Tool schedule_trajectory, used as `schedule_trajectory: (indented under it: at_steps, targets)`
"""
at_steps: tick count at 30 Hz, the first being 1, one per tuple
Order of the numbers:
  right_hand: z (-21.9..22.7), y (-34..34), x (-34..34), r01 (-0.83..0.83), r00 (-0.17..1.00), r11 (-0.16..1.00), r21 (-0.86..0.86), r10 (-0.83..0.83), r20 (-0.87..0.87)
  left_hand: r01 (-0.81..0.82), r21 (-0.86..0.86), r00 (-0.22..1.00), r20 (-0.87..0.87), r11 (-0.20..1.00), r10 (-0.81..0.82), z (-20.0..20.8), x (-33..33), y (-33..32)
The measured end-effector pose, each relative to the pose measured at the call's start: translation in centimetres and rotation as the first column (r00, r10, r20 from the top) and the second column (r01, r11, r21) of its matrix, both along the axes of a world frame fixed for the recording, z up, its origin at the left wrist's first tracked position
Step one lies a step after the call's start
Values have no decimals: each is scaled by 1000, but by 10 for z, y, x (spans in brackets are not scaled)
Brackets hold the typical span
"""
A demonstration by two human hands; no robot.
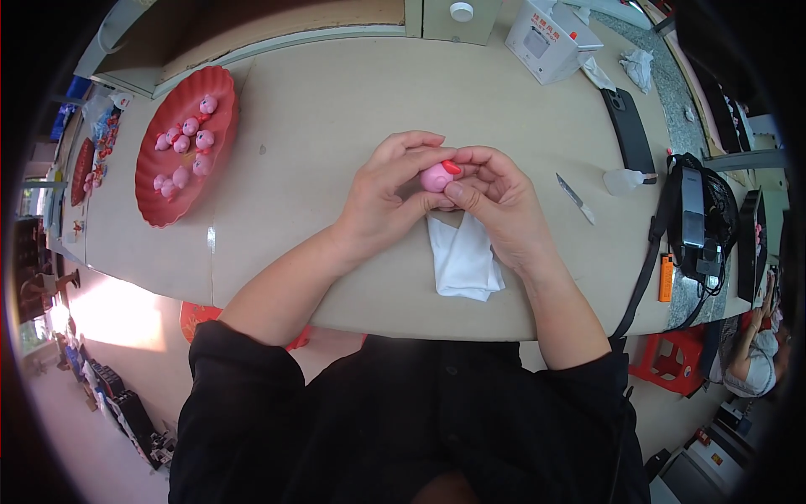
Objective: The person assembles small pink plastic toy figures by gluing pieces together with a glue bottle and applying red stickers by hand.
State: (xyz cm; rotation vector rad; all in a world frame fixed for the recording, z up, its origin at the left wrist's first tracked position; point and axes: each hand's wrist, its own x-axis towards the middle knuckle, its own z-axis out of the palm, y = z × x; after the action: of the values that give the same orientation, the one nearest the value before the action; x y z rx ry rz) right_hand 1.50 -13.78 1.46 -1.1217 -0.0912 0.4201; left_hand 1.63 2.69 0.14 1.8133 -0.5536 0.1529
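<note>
Between the fingertips of both hands is a small round pink figurine [436,177] with a red part at its upper right. My left hand [390,186] grips it from the left, thumb below and fingers above. From the right, my right hand [500,197] pinches it with thumb and fingers. Just under the hands a folded white cloth [463,260] lies on the table. Similar pink figurines [191,126] lie in a red scalloped tray [151,186] at the left.
To the right lie a craft knife [576,200], a black phone [628,134], a small translucent bottle [623,181] and an orange lighter-like object [666,278]. A device with black cables [695,218] sits farther right. A white box [550,42] stands at the back.
</note>
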Motion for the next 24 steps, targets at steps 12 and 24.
schedule_trajectory:
  at_steps: [12,24]
  targets:
    - [1,-1,0,14,999,1000,2,-14,52,40,-149,997,-55,988,-49,-4,2,-2]
    - [-2,-1,1,45,997,998,-34,-43,68,110,-198,966,-209,974,-151,-3,0,-2]
